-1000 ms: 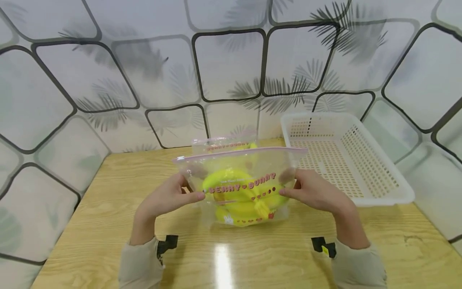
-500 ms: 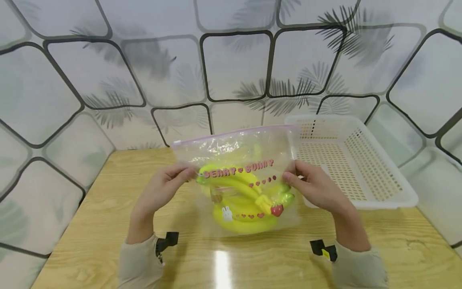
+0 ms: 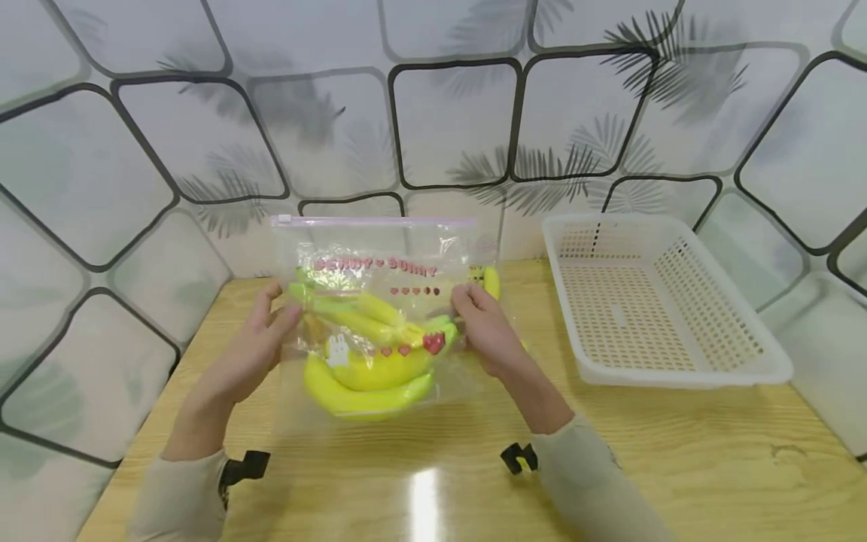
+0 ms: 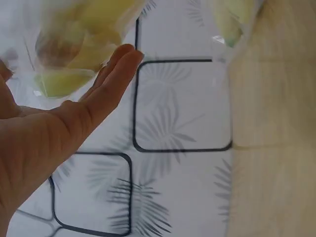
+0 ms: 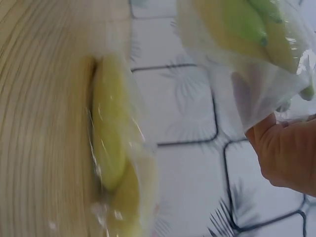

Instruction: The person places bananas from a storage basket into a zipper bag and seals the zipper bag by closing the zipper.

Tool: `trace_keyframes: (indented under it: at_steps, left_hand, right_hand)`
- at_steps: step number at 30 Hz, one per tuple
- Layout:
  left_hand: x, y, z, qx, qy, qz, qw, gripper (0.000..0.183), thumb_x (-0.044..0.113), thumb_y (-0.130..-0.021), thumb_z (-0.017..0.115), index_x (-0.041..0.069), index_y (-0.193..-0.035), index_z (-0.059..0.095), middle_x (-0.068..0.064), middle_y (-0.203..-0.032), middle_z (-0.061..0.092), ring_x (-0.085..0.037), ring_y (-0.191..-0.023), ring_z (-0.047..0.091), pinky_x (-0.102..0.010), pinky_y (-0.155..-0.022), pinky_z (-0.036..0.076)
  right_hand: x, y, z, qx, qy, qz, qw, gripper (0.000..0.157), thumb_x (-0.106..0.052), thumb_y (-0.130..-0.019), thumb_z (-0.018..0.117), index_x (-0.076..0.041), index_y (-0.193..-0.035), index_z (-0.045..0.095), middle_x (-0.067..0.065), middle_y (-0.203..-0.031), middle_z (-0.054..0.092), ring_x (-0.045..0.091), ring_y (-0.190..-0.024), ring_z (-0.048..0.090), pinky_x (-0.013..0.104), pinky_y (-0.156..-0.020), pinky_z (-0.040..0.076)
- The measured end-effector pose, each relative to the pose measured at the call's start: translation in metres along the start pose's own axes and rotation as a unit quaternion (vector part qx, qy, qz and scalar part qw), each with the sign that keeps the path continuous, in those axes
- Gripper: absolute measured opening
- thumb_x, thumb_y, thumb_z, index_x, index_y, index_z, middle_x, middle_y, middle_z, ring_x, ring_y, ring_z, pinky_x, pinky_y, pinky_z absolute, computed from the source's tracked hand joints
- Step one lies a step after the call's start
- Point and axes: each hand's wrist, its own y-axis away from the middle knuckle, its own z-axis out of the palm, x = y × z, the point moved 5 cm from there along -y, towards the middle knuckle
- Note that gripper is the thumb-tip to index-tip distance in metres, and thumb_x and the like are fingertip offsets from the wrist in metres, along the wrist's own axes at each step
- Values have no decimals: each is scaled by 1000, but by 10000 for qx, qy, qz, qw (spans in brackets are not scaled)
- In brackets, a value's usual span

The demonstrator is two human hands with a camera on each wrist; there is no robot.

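A clear zip bag with a pink top strip and "Berry Bunny" print stands raised over the table in the head view. Inside it lie yellow bananas with green tips. My right hand pinches the bag's right side between thumb and fingers. At the left edge, my left hand touches the bag, its fingers straight and the thumb spread apart from them in the left wrist view. The white zip slider sits at the top left corner.
A second clear bag with bananas lies on the wooden table, mostly hidden behind the raised one in the head view. A white plastic basket stands at the right. A patterned curtain closes off the back and sides.
The bag has been lifted from tilted to nearly upright and carried left, away from the basket. Both hands have moved left with it; the left hand's fingers have loosened.
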Motion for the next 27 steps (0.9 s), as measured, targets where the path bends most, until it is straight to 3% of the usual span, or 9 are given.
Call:
trace_keyframes:
  at_steps: [3,8,11,14,16,19,21,23,27]
  left_hand:
    - [-22,9,-16,-149,-25,-343,9993,64,33,-108,39,13,-154,0,-23,-136,40,-12,-105,63,-35,-86,55]
    - [-49,7,-51,578,30,-581,9966,75,30,-104,52,5,-155,4,-3,-116,56,-9,-91,66,-26,-75,57]
    - [-55,-2,-71,964,-211,-440,9941,77,29,-102,56,3,-156,9,2,-114,56,-6,-92,64,-23,-76,56]
    - [-63,-14,-84,1192,-691,-381,9897,74,30,-102,57,-1,-155,16,-3,-118,54,-3,-89,62,-21,-75,55]
    - [-74,-21,-90,1311,-830,-433,9869,73,31,-101,57,-4,-154,19,-9,-122,51,-2,-88,61,-20,-75,55]
    - [-92,-28,-96,1423,-807,-712,9839,76,35,-101,56,-5,-154,17,-20,-134,45,0,-89,58,-18,-77,53]
    - [-101,-32,-98,1445,-797,-875,9824,78,36,-102,55,-4,-155,14,-24,-142,40,1,-91,56,-16,-78,52]
    - [-108,-35,-99,1390,-779,-998,9822,77,35,-102,53,-5,-155,13,-27,-147,36,2,-92,54,-15,-79,51]
    - [-112,-41,-99,1229,-1081,-1064,9808,76,35,-103,52,-8,-153,14,-29,-148,34,-4,-98,54,-15,-79,50]
  right_hand:
    - [7,-21,27,-109,-703,333,9969,22,-26,-108,41,-10,-92,42,2,-84,50,12,-62,59,28,-51,55]
    - [18,-46,74,-909,-813,722,9899,28,-30,-104,52,-8,-119,44,5,-102,55,17,-82,63,26,-66,57]
    - [28,-48,94,-1558,117,846,9841,73,-34,-97,65,-15,-153,22,16,-137,48,27,-106,63,37,-83,58]
    - [38,-47,104,-1932,1305,814,9690,108,-36,-88,76,-27,-160,-4,23,-155,29,36,-114,61,46,-81,58]
    - [44,-47,106,-1939,1839,700,9611,117,-34,-85,79,-23,-159,-10,22,-161,17,32,-110,62,49,-78,58]
    - [53,-52,108,-1733,2076,607,9608,118,-25,-85,80,-14,-159,-11,22,-163,9,29,-98,63,48,-76,58]
    - [60,-55,108,-1588,2113,499,9632,115,-20,-85,78,-12,-159,-10,24,-161,15,25,-85,63,45,-71,58]
    - [67,-58,107,-1469,2129,472,9648,112,-16,-87,75,-13,-159,-11,29,-149,38,24,-71,62,40,-63,57]
    - [78,-60,106,-1271,2334,364,9634,107,-8,-89,69,-18,-159,-12,21,-94,66,17,-50,50,30,-46,49]
